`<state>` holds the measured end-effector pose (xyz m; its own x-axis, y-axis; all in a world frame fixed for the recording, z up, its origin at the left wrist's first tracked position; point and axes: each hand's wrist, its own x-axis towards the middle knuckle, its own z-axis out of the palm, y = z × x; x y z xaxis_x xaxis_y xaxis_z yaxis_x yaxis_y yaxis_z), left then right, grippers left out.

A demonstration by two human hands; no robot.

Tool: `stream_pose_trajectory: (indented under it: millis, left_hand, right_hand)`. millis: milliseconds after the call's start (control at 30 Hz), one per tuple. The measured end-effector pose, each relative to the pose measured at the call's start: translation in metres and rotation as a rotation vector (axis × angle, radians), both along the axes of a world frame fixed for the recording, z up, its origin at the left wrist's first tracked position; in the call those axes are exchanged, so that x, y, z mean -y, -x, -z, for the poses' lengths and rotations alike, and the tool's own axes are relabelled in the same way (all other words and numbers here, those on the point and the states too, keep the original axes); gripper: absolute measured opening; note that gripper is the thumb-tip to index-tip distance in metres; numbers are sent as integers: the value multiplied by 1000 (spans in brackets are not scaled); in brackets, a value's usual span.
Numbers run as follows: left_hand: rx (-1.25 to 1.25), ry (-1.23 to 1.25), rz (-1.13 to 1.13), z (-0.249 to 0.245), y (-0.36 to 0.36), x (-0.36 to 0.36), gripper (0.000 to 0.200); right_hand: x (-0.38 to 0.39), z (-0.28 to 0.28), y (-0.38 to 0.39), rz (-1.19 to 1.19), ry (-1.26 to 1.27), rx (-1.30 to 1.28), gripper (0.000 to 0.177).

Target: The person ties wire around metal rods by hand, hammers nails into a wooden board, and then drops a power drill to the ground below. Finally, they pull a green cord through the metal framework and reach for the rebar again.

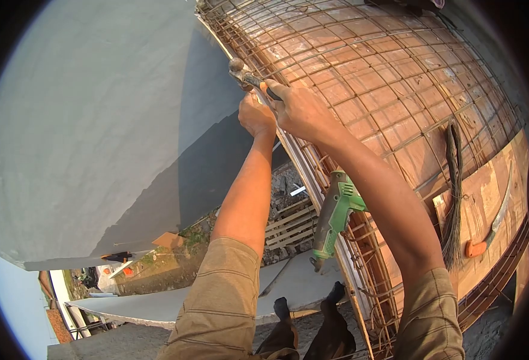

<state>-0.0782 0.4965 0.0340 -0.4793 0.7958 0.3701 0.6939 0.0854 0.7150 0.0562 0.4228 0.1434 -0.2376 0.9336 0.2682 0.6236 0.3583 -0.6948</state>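
Currently, hammer point(251, 79) is over plywood deck's point(348, 67) left edge: scuffed metal head, dark handle, orange patch. Left hand point(257, 115) curled just below the head, arm reaching forward; can't tell how closed or whether holding anything. Right hand point(305, 113) wrapped round handle, forearm angled up-left. Green power tool point(335, 216) near that forearm.

Outdoors and sunlit, beside a smooth grey wall point(96, 132) partly in shadow point(201, 174), with patchy earth point(153, 270) below it and pale-blue sky point(9, 300) beyond it.
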Motion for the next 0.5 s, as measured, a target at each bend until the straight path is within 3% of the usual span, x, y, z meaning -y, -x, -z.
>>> stream_pose_trajectory:
  millis: [167, 267, 367, 500]
  left_hand:
    - [74, 58, 20, 0, 0, 1, 22]
    - [67, -54, -40, -1, -3, 3, 22]
    - [47, 36, -23, -1, 0, 1, 22]
    - [47, 27, 2, 13, 6, -7, 21]
  right_hand:
    - [5, -2, 2, 4, -13, -21, 49]
    - [5, -5, -1, -5, 51, 25, 50]
    - [2, 7, 2, 7, -21, -48, 51]
    - [1, -6, 5, -20, -29, 69, 52]
